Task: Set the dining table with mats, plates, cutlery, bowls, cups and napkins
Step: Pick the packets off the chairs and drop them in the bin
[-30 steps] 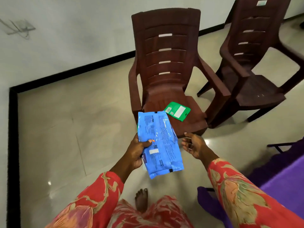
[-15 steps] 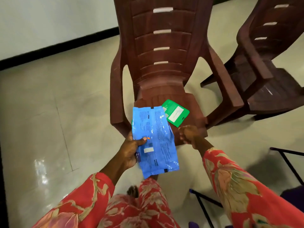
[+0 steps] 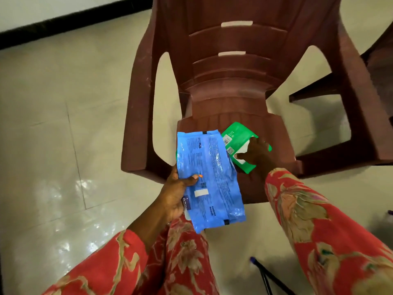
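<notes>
Blue packet [image 3: 209,179] pinched in left hand [image 3: 176,190]; right hand [image 3: 256,153] fingers curled on green packet [image 3: 238,143] on chair [image 3: 234,99]; edge best gripped firmly before lifting.

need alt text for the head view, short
Seen from above, the left hand holds a blue packet while the right hand grasps a green packet lying on a brown plastic chair standing on a tiled floor.

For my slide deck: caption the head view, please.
Left hand holds blue packet; right hand grasps green packet on brown chair.
</notes>
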A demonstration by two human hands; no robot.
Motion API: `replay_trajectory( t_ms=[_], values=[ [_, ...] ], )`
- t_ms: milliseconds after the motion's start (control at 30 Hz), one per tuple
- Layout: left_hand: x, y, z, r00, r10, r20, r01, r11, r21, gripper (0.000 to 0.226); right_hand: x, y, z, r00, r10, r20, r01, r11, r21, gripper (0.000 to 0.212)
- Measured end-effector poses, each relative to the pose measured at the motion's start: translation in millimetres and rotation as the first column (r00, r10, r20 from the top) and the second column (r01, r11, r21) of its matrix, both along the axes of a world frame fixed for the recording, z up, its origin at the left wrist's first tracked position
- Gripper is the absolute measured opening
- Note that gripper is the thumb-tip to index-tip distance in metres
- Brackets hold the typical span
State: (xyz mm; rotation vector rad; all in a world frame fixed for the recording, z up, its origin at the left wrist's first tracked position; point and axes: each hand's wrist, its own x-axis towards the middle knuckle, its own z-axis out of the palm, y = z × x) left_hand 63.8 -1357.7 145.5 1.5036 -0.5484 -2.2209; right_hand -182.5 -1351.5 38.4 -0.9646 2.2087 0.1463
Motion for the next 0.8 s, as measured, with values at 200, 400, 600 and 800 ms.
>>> replay_trajectory(
  t_ms=[200, 400, 600, 800],
  values=[
    [1.8, -10.4, -41.6, 1.000, 0.030, -0.004, -0.030, 0.999, 0.038, 0.044, -9.3, -22.4, -36.0, 0.993, 0.093, -0.079, -0.096, 0.995, -0.034, 0.123],
    [-5.8, -12.7, -44.8, 0.999, 0.025, 0.028, -0.027, 0.999, 0.044, 0.036, -10.9, -16.7, -38.7, 0.994, 0.006, -0.105, -0.006, 1.000, 0.002, 0.123],
    [-8.6, -11.3, -32.2, 0.999, 0.008, 0.039, -0.009, 1.000, 0.020, 0.030, -14.0, -0.9, -28.6, 0.989, 0.075, -0.125, -0.064, 0.994, 0.092, 0.130],
    [-9.4, -3.9, -28.1, 0.999, 0.022, 0.038, -0.022, 1.000, 0.013, 0.038, -14.9, 27.1, -27.8, 0.993, -0.102, -0.066, 0.108, 0.990, 0.092, 0.114]
  ],
)
